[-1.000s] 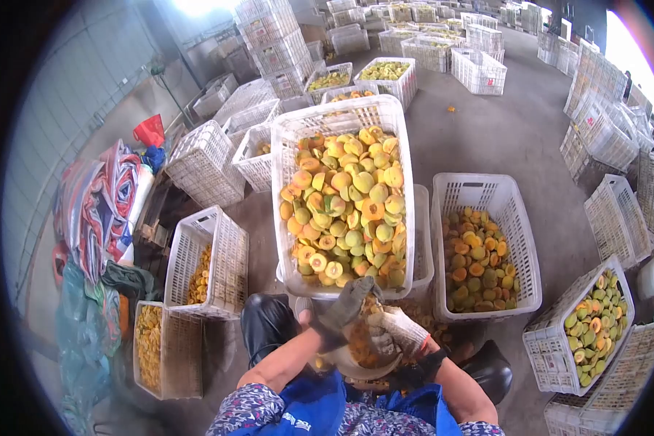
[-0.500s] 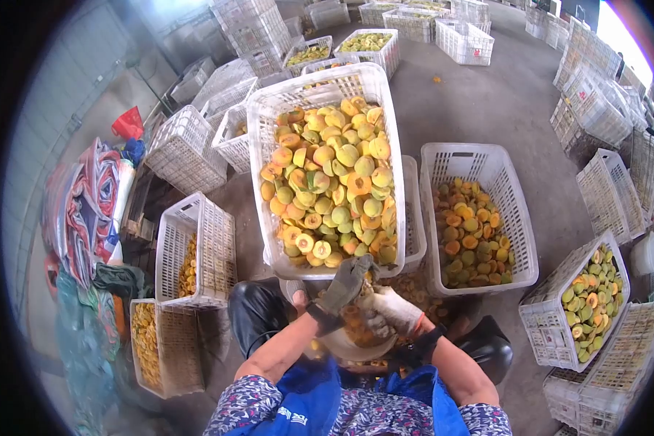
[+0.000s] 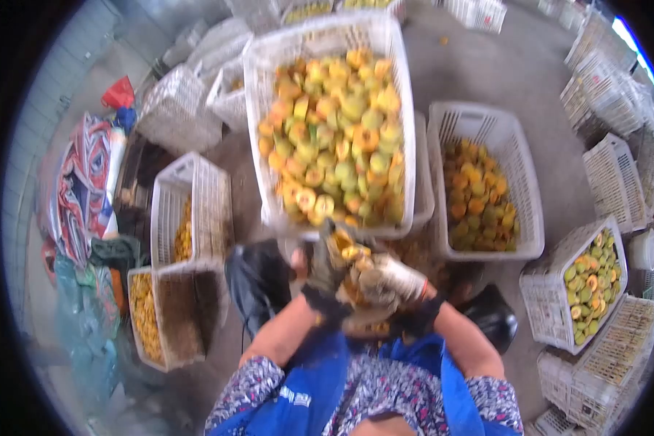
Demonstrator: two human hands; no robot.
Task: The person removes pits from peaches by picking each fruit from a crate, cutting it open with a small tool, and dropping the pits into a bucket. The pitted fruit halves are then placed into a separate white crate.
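My left hand (image 3: pixel 328 263), in a dark grey-green glove, is curled around a yellow peach half (image 3: pixel 352 252). Close against it is my right hand (image 3: pixel 392 280) in a whitish, stained glove, its fingers bent in; blur hides what they hold. Both hands are in front of my body, just below the near rim of a large white crate (image 3: pixel 309 231). That crate is heaped with yellow-green peach halves (image 3: pixel 341 145), some cut side up with red-rimmed centres. Beneath my hands, a container is mostly hidden.
To the right stands another white crate (image 3: pixel 527 196) part-filled with peach halves. A tilted crate (image 3: pixel 538 305) of greener halves is farther right. On the left are two crates (image 3: pixel 214 211) (image 3: pixel 185 327) with orange pieces. Striped sheeting (image 3: pixel 87 182) lies by the wall.
My view has tipped downward, so the crates appear higher. My hands have come up and closer together, and the yellow peach half now shows between them.
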